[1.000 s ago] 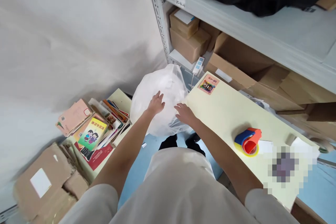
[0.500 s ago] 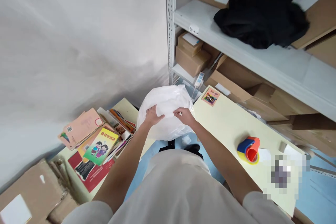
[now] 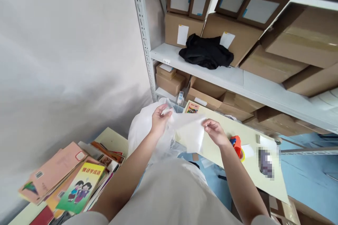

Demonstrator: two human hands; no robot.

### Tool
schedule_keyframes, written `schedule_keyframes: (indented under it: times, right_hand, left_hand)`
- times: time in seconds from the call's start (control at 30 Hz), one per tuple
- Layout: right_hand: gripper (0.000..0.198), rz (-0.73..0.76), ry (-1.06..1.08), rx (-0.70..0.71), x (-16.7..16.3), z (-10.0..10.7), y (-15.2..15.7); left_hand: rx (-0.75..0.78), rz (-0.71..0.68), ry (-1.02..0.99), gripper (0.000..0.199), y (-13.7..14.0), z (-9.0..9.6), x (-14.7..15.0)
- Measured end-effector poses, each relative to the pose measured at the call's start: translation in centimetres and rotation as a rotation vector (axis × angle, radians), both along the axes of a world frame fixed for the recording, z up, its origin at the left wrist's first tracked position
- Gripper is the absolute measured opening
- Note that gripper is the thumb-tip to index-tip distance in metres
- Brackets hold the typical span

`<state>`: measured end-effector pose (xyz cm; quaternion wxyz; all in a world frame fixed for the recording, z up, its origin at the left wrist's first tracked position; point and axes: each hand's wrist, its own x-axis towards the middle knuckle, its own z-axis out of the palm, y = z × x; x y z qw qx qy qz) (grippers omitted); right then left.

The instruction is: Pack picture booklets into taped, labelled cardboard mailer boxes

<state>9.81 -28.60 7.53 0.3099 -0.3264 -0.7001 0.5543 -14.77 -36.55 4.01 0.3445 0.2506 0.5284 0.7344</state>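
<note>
Between my hands stretches a thin translucent plastic bag (image 3: 190, 130), its sheet hanging over the near end of the right table. My left hand (image 3: 160, 123) pinches the upper left part of it. At its right edge, my right hand (image 3: 216, 133) has thumb and fingers closed on the plastic. Behind and left of my left hand stands a bulky white plastic sack (image 3: 139, 130), partly covered by my forearm. A small picture booklet (image 3: 192, 108) lies on the table just beyond the held bag.
Books in a pile (image 3: 81, 186) lie on the left table. On the right table (image 3: 271, 179) are an orange-red tape dispenser (image 3: 237, 146) and a blurred-out object (image 3: 266, 161). A metal shelf (image 3: 253, 81) carries cartons (image 3: 303, 42) and a black cloth (image 3: 207, 52).
My hands have come up from the white sack and now hold a thin plastic bag stretched between them. The view has swung right and up, showing more of the shelves.
</note>
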Motion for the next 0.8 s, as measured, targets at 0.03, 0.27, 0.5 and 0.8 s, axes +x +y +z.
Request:
schedule_keyframes:
  times: [0.03, 0.27, 0.5, 0.8]
  right_hand:
    - [0.041, 0.007, -0.043, 0.022, 1.0, -0.2, -0.3]
    - [0.045, -0.238, -0.331, 0.356, 5.2, -0.8, -2.1]
    - [0.015, -0.510, -0.432, 0.669, 6.3, -2.2, -3.7]
    - [0.076, -0.171, 0.445, -0.691, 3.0, -7.2, -1.0]
  left_hand:
    - [0.002, 0.035, 0.017, 0.053, 0.6, 0.5, 0.1]
    - [-0.024, -0.020, -0.136, 0.049, 2.4, 1.1, -0.1]
    - [-0.045, -0.405, -0.213, 0.027, 2.0, 4.0, 0.7]
    - [-0.153, -0.387, -0.003, 0.031, 3.7, 1.4, 1.5]
